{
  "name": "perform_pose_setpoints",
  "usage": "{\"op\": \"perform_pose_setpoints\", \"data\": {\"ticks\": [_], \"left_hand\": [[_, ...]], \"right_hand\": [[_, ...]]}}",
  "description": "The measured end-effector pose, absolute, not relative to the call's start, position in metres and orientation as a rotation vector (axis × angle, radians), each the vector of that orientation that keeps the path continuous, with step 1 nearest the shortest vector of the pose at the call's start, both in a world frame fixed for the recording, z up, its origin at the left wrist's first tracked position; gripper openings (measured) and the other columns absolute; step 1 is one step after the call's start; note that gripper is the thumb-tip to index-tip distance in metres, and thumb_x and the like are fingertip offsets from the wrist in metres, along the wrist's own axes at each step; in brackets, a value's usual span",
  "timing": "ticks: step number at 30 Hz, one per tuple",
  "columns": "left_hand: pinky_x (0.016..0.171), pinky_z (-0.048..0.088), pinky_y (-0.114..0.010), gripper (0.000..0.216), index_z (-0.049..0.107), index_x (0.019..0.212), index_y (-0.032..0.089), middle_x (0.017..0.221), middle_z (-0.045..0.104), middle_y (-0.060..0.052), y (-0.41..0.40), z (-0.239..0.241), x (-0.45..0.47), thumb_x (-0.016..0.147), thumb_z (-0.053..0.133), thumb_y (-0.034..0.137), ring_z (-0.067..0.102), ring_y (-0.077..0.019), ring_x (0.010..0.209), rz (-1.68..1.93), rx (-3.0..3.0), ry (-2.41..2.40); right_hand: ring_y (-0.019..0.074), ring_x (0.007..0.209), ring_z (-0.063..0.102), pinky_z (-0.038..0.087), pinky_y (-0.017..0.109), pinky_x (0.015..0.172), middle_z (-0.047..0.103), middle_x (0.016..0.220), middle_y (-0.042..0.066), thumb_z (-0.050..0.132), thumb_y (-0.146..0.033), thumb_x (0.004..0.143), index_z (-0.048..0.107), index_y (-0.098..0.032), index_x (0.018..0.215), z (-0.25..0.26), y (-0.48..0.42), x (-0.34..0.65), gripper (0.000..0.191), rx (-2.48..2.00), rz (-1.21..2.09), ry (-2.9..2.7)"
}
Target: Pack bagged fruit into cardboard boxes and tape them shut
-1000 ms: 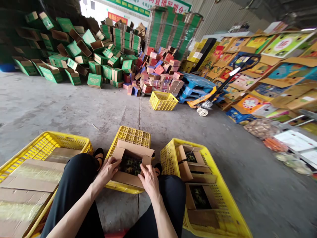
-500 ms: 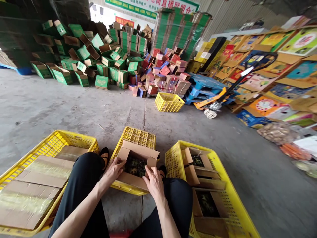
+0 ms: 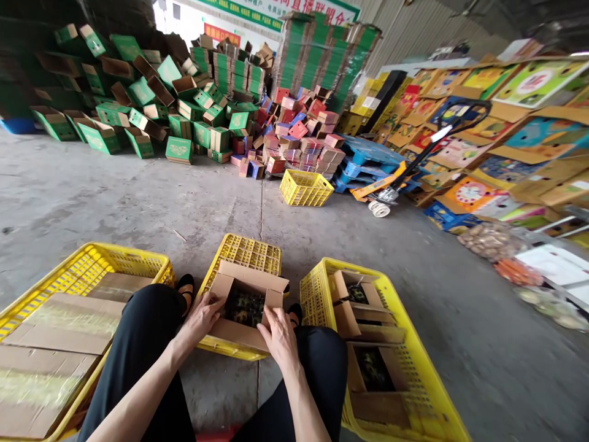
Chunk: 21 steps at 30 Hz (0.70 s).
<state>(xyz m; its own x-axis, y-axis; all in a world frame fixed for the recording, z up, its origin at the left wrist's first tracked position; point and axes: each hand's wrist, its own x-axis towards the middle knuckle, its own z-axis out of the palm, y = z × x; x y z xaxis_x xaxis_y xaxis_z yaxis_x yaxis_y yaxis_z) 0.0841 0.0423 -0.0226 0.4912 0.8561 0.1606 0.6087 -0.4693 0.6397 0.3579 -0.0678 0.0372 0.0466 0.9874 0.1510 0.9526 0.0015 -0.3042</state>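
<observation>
**Hands at the flaps, carton open, almost nothing altered**

The left hand (image 3: 202, 314) lies with bent fingers over the left flap (image 3: 221, 286) of an open carton (image 3: 239, 334); the right hand (image 3: 279, 331) touches the right flap (image 3: 275, 299) with its fingers partly curled. Whether either hand pinches the cardboard or only rests on it, I cannot tell. The carton sits between the hands on a yellow crate (image 3: 251, 248), and its dark, greenish contents (image 3: 243, 307) are too unclear to name.

Over the last half second the view swings slightly, but hands and flaps keep the same places against each other. So the carton stays open, its contents uncovered.

Right of the right hand, past the knee, a crate (image 3: 315, 301) holds open cartons (image 3: 347, 320) with similar dark contents. Left of the left hand, a crate (image 3: 133, 258) holds taped cartons (image 3: 41, 380). Well beyond both hands are a small yellow crate (image 3: 306, 191), an orange pallet jack (image 3: 381, 186) and heaped green boxes (image 3: 179, 149).
</observation>
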Motion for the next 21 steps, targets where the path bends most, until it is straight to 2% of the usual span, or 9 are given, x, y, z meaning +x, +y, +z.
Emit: {"op": "perform_pose_setpoints", "data": {"ticks": [11,21], "left_hand": [[0.105,0.055,-0.040,0.049,0.077,0.133,0.023,0.124,0.069,-0.012,0.047,-0.028,0.083,0.089,0.058,0.013,0.065,-0.0292,0.116,0.627,2.252,1.209],[0.106,0.056,-0.041,0.046,0.080,0.128,0.023,0.122,0.070,-0.012,0.050,-0.036,0.083,0.090,0.055,0.014,0.066,-0.0281,0.115,0.689,2.222,1.193]], "right_hand": [[0.0281,0.111,0.070,0.059,0.041,0.102,0.070,0.124,0.012,0.067,-0.019,0.097,0.070,-0.023,0.137,0.035,-0.067,0.360,0.040,-2.022,0.189,-1.975],[0.0313,0.117,0.070,0.058,0.045,0.105,0.071,0.130,0.014,0.061,-0.024,0.100,0.076,-0.023,0.130,0.030,-0.065,0.366,0.033,-2.024,0.263,-1.920]]}}
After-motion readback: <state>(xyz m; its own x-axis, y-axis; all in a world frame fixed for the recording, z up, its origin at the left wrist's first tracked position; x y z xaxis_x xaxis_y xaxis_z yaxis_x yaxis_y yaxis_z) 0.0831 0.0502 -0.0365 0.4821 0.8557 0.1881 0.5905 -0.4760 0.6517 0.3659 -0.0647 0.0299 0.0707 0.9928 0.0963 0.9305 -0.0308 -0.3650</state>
